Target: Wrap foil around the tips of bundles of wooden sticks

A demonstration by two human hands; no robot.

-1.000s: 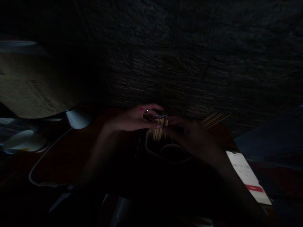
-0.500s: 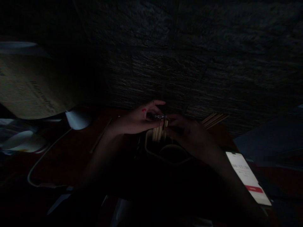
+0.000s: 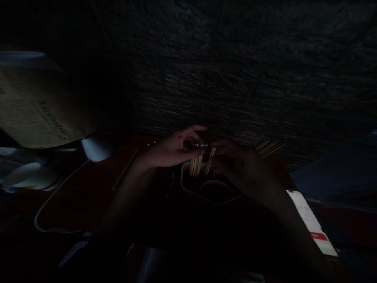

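Observation:
The light is very dim. My left hand (image 3: 173, 151) is closed at the thumb and fingers around the upper ends of several wooden chopsticks (image 3: 195, 167), by a small shiny wrap (image 3: 199, 145). Opposite it, my right hand (image 3: 247, 169) pinches a few more chopsticks (image 3: 210, 162), tilted and apart from the left bunch. The lower ends of both groups point down into a dark angular container (image 3: 188, 190) with a pale rim. A curved rim (image 3: 216, 182) shows inside it. Part of the right fingers is lost in shadow.
More sticks (image 3: 270, 148) lean by the stone wall (image 3: 191, 78). A lit phone (image 3: 313, 224) lies at right. Leftward are a brown paper bag (image 3: 44, 106), a white cone-shaped object (image 3: 96, 150), a white paper bowl (image 3: 25, 177), a cable (image 3: 44, 208) and a single stick (image 3: 126, 169).
My right hand has shifted a little right with its few chopsticks, opening a gap from the left bunch. My left hand has moved slightly, its index finger raised.

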